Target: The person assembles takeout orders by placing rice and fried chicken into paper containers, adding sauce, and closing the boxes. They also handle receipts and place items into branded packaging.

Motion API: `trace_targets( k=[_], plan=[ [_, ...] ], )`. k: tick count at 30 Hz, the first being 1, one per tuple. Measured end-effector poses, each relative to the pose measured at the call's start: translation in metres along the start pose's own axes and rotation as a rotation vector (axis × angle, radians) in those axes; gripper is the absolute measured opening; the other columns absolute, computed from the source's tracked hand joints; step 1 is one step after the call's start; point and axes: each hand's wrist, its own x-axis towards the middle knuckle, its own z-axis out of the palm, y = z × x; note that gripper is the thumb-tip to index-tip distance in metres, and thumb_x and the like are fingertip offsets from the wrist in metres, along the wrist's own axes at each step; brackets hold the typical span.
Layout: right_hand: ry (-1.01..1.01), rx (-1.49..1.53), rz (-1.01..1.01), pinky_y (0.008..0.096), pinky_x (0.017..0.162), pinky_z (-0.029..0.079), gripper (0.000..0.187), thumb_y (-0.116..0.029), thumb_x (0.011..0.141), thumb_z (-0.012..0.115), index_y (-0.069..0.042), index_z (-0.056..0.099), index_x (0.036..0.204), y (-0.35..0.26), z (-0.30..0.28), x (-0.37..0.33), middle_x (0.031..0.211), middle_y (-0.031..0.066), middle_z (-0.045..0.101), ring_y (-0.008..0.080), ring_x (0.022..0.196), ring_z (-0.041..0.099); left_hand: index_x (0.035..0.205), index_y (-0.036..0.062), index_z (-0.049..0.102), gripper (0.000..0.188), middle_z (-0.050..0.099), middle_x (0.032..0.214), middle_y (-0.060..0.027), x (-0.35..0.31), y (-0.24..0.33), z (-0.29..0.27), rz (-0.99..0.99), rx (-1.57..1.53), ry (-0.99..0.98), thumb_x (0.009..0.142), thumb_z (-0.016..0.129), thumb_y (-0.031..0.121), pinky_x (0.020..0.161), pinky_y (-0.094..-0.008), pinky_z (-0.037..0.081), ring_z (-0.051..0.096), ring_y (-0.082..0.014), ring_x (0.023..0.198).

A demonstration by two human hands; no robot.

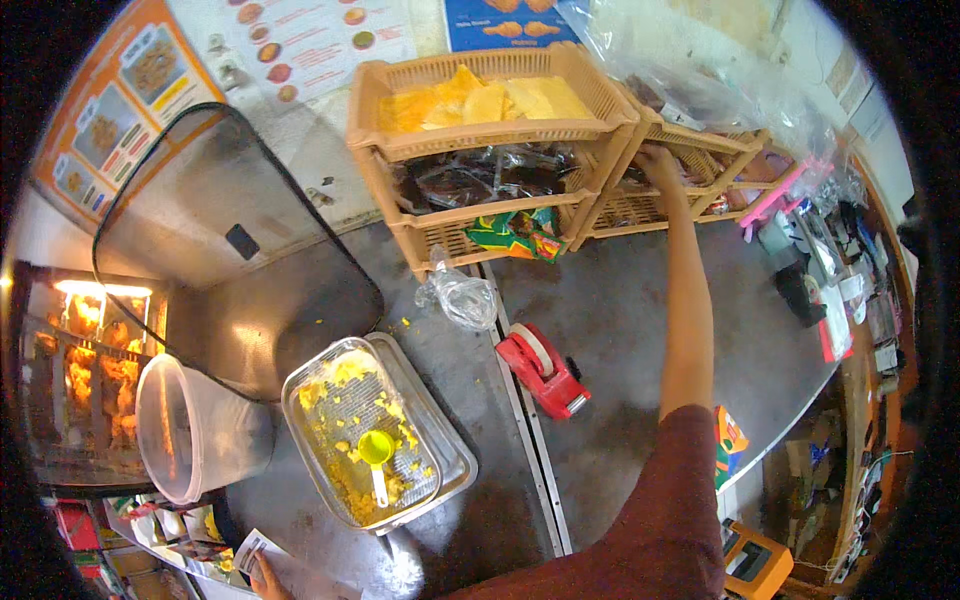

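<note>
My right arm stretches forward across the dark table, and my right hand [656, 166] is inside the middle tier of the right-hand tan plastic rack [690, 190]. Its fingers are partly hidden by the rack and its contents. At the lower left edge, my left hand [266, 578] grips a white printed sheet or packet [285, 566]. Beside that rack stands another tan rack [400, 150], with yellow wrappers [490, 100] on top, dark clear-wrapped packets [480, 178] in the middle and green-yellow packets [515, 235] below.
Left of centre lies a metal tray [458, 450] with yellow crumbs and a yellow-green measuring scoop [377, 450]. A clear tub [200, 430], dark mesh cover [240, 240], crumpled plastic [458, 295] and red tape dispenser [543, 370] stand around. Plastic bags [830, 270] hang right; an orange device [755, 565] is lower right.
</note>
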Motion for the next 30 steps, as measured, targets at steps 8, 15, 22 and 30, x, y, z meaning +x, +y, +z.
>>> trace_targets(
  k=[8,15,22,30],
  plan=[
    [0.145,1.512,0.3,0.0369,0.099,0.039,0.042,-0.025,0.095,0.045,-0.008,0.042,0.133,-0.097,-0.015,-0.154,0.133,0.0067,0.047,0.0183,0.119,0.045,0.107,-0.0016,0.06,0.041,0.062,0.095,-0.0107,-0.012,-0.041,-0.054,-0.027,-0.094,0.135,0.089,0.057,0.036,0.07,-0.032,0.049,0.06,-0.0202,0.087],
    [-0.566,1.428,0.432,0.0299,0.088,0.043,0.025,-0.018,0.091,0.054,-0.006,0.055,0.114,-0.349,0.089,-0.42,0.103,0.0055,0.06,0.0177,0.096,0.056,0.108,0.0012,0.058,0.032,0.06,0.098,-0.005,-0.013,-0.104,-0.13,-0.232,-0.566,0.345,0.088,0.06,0.026,0.076,-0.0284,0.045,0.055,-0.0136,0.087],
    [-1.001,1.14,-0.014,0.0257,0.079,0.041,0.022,-0.02,0.093,0.053,0.0,0.062,0.098,-0.59,0.223,-0.577,0.092,0.0046,0.061,0.0122,0.086,0.054,0.103,-0.0002,0.058,0.032,0.061,0.095,-0.0072,-0.014,-0.129,-0.253,-0.298,-0.676,0.493,0.088,0.06,0.028,0.078,-0.0297,0.045,0.056,-0.016,0.086],
    [-1.01,0.969,-0.209,0.0219,0.063,0.045,0.026,-0.02,0.093,0.051,0.0,0.067,0.094,-0.761,0.243,-0.577,0.089,0.0043,0.065,0.0088,0.075,0.058,0.1,0.0016,0.059,0.029,0.06,0.093,-0.0058,0.022,-0.132,-0.322,-0.293,-0.773,0.517,0.086,0.059,0.027,0.075,-0.0301,0.046,0.056,-0.0158,0.085]
  ],
)
